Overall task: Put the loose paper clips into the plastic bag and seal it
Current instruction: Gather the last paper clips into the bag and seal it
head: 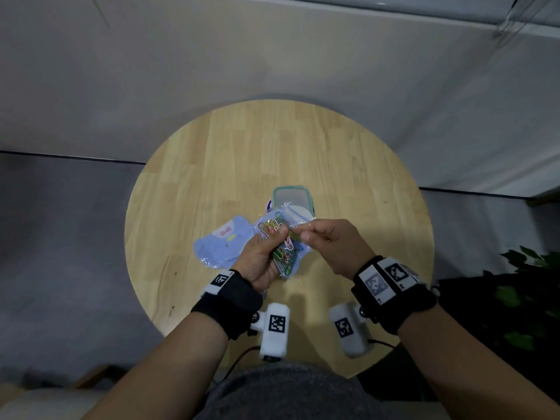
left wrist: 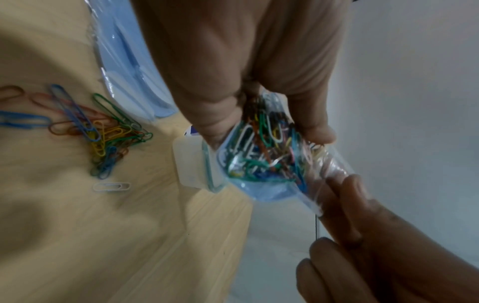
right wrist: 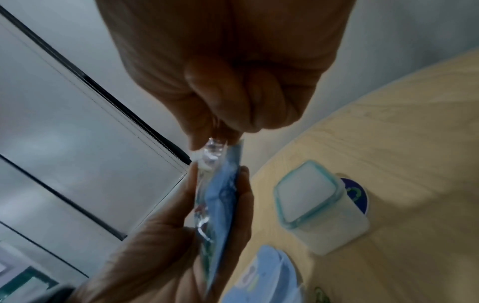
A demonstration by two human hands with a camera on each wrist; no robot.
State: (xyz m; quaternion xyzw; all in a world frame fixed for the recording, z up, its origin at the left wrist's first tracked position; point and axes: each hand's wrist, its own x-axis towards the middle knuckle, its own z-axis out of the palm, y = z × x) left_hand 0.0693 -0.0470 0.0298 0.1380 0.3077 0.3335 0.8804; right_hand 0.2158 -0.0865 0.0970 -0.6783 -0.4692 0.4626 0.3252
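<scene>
The bag was held above the desk, gripped by left hand, its mouth pinched by right hand. Sealing then risked stranding the clips left on the desk.

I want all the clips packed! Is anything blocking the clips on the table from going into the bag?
Yes: the right hand pinches the plastic bag at its top, so the loose paper clips on the table have no way in.
</scene>
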